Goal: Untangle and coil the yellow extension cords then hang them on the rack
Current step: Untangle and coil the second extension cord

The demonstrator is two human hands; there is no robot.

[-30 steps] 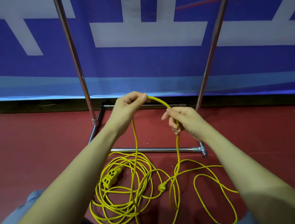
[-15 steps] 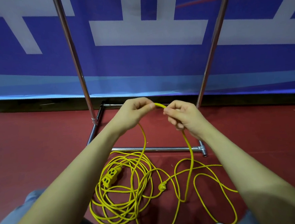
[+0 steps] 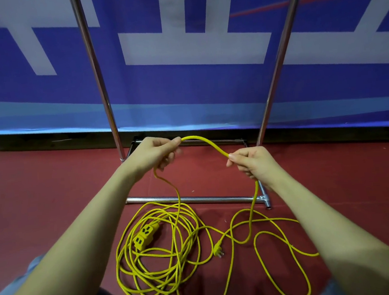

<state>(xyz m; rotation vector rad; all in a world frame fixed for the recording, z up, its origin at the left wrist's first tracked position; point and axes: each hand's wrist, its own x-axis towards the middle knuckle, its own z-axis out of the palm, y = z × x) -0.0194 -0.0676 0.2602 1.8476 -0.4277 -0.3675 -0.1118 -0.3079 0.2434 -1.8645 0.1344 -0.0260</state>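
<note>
yellow cord [image 3: 203, 142], smooth arched span between pinching left hand [image 3: 153, 154] and right hand [image 3: 251, 162] fingers

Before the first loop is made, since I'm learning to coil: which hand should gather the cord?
Probably the left hand: its cord end drops onto the tangled pile. The right hand leads to loose, open runs, easier to feed across.

The yellow extension cord [image 3: 173, 249] lies in a messy pile on the red floor, low in the middle of the frame. One part rises up in an arch. The shiny metal rack [image 3: 193, 199] stands behind it, in the middle.
</note>
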